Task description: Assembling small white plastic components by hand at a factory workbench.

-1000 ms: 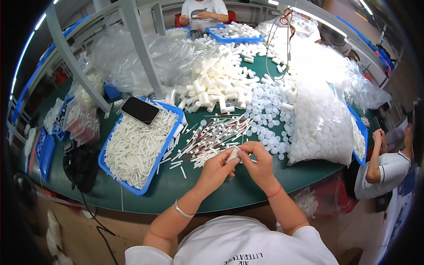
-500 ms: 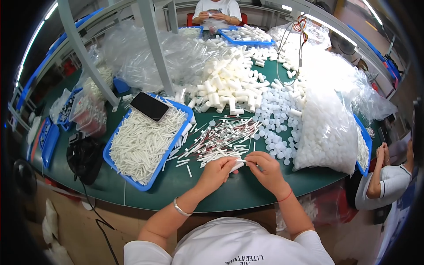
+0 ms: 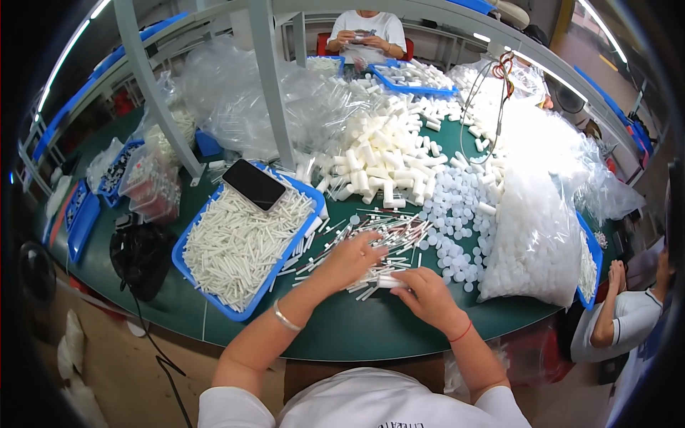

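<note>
My right hand [image 3: 429, 298] pinches a short white cylinder [image 3: 389, 282] between thumb and fingers, low over the green table. To its left, my left hand [image 3: 351, 260] reaches over a loose pile of thin sticks [image 3: 401, 232], dark reddish and white with white ends. Its fingers are apart, with nothing visible between them, and the hand covers part of the pile. Beyond the pile lies a heap of thick white foam-like cylinders [image 3: 385, 157]. Small translucent round caps [image 3: 457, 246] are scattered to the right of the sticks.
A blue tray [image 3: 187, 274] of white sticks stands at left, a black phone [image 3: 253, 184] on its far edge. A bulging clear bag [image 3: 531, 250] stands at right. Grey posts [image 3: 271, 85] rise from the table. Co-workers sit across [image 3: 367, 36] and at right [image 3: 628, 314].
My hands were together at a white cylinder. The left has let go and moved away over the stick pile, while the right keeps the cylinder. The whole view has shifted slightly.
</note>
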`<move>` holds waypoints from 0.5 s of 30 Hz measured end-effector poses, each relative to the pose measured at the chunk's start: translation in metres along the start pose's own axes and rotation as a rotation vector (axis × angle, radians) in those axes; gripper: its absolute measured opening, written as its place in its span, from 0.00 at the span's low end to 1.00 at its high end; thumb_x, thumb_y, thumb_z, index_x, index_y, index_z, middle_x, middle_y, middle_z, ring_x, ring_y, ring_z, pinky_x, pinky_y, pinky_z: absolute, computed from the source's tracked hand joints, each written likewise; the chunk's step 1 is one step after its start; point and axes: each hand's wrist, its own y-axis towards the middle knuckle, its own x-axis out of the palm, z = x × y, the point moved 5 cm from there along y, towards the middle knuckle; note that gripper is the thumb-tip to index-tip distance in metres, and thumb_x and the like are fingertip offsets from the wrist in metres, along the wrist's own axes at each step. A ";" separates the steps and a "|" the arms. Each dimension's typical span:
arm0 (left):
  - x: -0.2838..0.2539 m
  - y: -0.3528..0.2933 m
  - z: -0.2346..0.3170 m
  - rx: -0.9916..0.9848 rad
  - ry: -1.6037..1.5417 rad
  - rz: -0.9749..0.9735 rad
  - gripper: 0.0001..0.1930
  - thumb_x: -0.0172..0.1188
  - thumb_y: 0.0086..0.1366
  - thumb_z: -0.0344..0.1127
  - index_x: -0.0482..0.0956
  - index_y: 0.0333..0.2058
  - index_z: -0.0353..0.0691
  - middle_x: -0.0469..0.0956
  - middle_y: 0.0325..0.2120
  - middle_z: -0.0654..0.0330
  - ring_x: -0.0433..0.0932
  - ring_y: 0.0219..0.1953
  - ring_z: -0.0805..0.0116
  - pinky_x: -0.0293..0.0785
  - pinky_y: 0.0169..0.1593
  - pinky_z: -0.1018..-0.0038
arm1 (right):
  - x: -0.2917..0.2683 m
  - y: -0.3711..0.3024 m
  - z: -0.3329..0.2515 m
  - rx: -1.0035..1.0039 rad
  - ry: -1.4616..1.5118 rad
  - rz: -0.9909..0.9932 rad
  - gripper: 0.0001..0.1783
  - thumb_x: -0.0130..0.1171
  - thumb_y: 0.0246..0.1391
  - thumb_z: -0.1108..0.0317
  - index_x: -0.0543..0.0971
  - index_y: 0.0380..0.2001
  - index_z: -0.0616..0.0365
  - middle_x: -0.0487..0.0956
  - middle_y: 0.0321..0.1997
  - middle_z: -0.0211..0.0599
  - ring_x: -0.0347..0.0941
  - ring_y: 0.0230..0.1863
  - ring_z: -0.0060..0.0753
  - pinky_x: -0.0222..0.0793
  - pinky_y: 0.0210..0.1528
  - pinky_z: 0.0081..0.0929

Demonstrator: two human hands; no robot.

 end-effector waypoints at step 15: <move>-0.060 0.084 -0.030 0.275 0.492 0.351 0.15 0.58 0.60 0.29 0.74 0.46 0.36 0.72 0.42 0.47 0.75 0.43 0.47 0.71 0.49 0.60 | -0.015 -0.011 0.021 0.249 0.148 0.247 0.14 0.66 0.51 0.68 0.79 0.41 0.61 0.79 0.31 0.40 0.76 0.28 0.31 0.71 0.27 0.23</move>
